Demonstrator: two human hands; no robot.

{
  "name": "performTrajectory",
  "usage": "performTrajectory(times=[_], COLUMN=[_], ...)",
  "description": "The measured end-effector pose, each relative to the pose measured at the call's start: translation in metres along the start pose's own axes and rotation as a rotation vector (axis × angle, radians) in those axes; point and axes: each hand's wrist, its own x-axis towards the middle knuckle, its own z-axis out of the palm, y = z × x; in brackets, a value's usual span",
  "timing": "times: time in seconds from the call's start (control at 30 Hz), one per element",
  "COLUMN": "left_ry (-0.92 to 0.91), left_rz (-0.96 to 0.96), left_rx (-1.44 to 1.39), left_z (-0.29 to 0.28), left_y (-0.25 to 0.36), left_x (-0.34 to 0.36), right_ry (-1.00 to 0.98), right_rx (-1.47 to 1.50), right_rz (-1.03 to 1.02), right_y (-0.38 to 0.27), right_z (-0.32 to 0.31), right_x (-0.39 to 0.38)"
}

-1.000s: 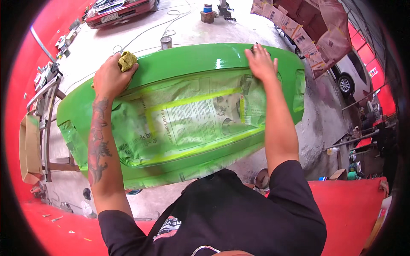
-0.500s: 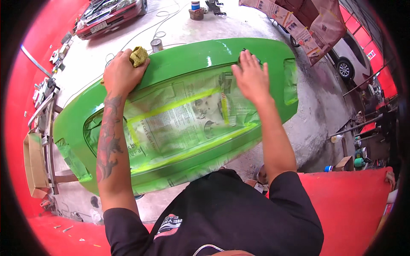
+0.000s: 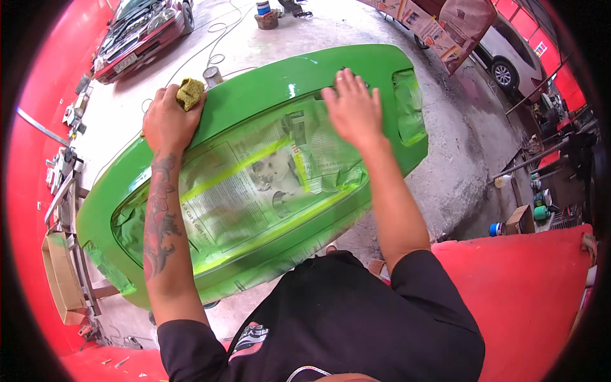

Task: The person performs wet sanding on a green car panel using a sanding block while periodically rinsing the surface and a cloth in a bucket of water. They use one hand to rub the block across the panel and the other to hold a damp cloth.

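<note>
A glossy green car body panel [image 3: 254, 83] lies in front of me, its recessed middle masked with newspaper [image 3: 229, 204] and bright yellow-green tape [image 3: 251, 157]. My left hand [image 3: 170, 124] is closed over the panel's far edge, with a crumpled yellow cloth [image 3: 189, 93] between thumb and fingers. My right hand [image 3: 354, 108] presses flat on the panel's upper right, fingers stretched out. Under its fingertips, bits of a small dark sheet [image 3: 366, 83] stick out; most of it is covered by the hand.
A metal can [image 3: 212, 76] stands behind the panel, near a hose [image 3: 216, 48] on the floor. A red car [image 3: 130, 51] is far left, a white car [image 3: 509, 60] far right. Nearby are a newspaper-masked part [image 3: 433, 32], a cardboard box [image 3: 62, 280] and a red surface [image 3: 509, 293].
The view has shifted, so the panel sits further left and slightly tilted. My right hand and the dark sheet have moved slightly over the panel. My left hand keeps the cloth and its grip.
</note>
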Motion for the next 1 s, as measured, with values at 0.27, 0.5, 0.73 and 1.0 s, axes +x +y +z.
performTrajectory(times=[0.27, 0.5, 0.73, 1.0], left_ry=[0.001, 0.0, 0.012, -0.004], left_rz=[-0.081, -0.031, -0.066, -0.066], left_rx=[-0.055, -0.021, -0.073, -0.051], left_z=[0.002, 0.004, 0.005, 0.004], left_y=[-0.011, 0.003, -0.005, 0.001], left_x=[-0.003, -0.001, -0.003, 0.0], right_ry=[-0.03, 0.091, 0.012, -0.019], right_rx=[-0.04, -0.145, -0.069, -0.087], right_rz=[-0.28, -0.277, -0.152, -0.25], right_y=[-0.016, -0.052, 0.026, 0.007], right_z=[-0.007, 0.024, -0.011, 0.001], right_x=[0.001, -0.016, 0.04, 0.009])
